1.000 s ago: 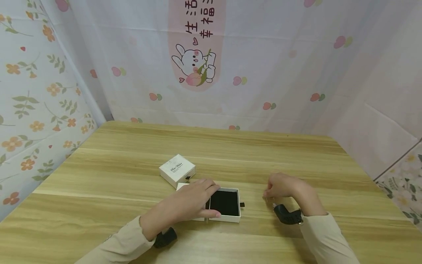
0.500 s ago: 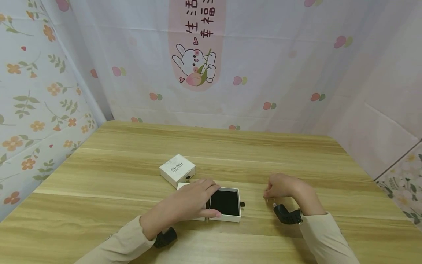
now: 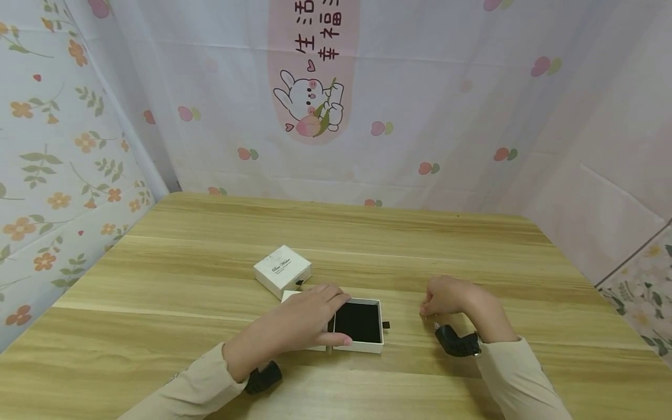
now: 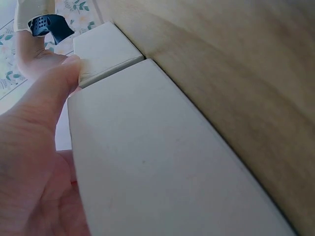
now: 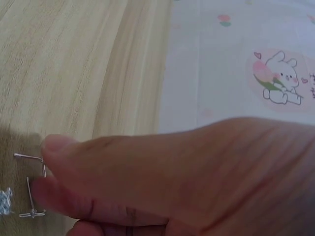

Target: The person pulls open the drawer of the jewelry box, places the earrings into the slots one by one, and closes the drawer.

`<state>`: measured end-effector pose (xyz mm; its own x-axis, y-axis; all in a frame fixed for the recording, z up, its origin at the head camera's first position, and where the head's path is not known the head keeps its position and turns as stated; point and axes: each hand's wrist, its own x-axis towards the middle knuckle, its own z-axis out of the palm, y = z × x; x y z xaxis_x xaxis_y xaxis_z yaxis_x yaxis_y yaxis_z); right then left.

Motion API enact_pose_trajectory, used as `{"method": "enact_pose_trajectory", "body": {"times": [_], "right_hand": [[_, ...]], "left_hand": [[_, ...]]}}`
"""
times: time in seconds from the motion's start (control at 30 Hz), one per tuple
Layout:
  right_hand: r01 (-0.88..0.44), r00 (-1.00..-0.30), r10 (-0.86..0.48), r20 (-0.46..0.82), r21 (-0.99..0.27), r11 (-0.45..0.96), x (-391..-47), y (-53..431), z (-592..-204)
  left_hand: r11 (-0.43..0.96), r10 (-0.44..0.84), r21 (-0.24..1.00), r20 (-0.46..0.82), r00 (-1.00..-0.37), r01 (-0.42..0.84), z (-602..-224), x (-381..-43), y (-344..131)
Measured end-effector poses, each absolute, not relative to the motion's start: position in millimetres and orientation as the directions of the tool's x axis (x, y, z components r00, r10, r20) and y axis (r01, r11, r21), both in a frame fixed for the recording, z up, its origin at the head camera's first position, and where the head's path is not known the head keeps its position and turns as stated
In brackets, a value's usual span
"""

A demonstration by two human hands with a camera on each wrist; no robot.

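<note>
My left hand [image 3: 294,318] lies across a small white drawer-style jewellery box, thumb along the near side and fingers over the far side. Its drawer [image 3: 381,332], lined in black with a dark pull tab, is slid out to the right. The left wrist view shows the plain sleeve [image 4: 162,152] beside the drawer's end [image 4: 108,54], thumb at the seam. To the right, my right hand [image 3: 446,294] is low over the table, thumb and forefinger pinching a thin silver earring [image 5: 29,157]. Another silver earring [image 5: 32,213] stands by the forefinger, and a sparkly piece [image 5: 5,200] lies at the view's edge.
A second white box [image 3: 283,269] with printed lettering and a dark tab stands closed behind the left hand. Wood-grain table [image 3: 367,239] runs back to a patterned curtain [image 3: 420,105]. Black wrist devices [image 3: 458,343] hang at both sleeves.
</note>
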<state>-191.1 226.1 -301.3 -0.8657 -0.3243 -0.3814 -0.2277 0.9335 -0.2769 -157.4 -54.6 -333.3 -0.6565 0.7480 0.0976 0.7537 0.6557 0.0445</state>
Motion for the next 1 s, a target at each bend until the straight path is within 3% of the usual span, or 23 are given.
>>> {"method": "enact_pose_trajectory", "body": {"times": [1.0], "right_hand": [[-0.224,-0.889,-0.318,-0.329,-0.292,0.930,-188,224,-290]], "left_hand": [[0.676,0.732,0.043,0.071,-0.677,0.736,-333,-158,-54]]}}
